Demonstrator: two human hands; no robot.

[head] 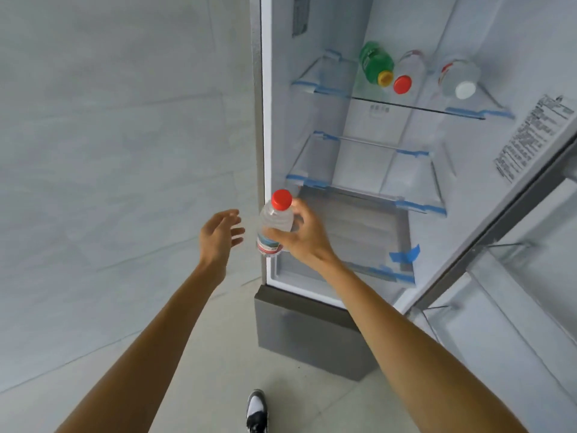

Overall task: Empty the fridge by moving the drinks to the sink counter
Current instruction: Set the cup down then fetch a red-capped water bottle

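Observation:
My right hand (304,234) grips a clear water bottle (274,225) with a red cap, held upright just outside the fridge's left edge. My left hand (220,234) is open beside it on the left, fingers spread, not touching the bottle. The fridge (359,145) stands open. On its upper glass shelf (415,106) three bottles lie on their sides, caps toward me: a green bottle (374,62) with a yellow cap, a clear bottle (410,68) with a red cap, and a clear bottle (459,76) with a white cap. The sink counter is not in view.
The fridge's middle shelf (365,179) and bottom compartment (352,235) hold nothing. The open fridge door (515,276) with its bins is at the right. A grey tiled wall (125,135) fills the left. My shoe (256,409) is on the pale floor below.

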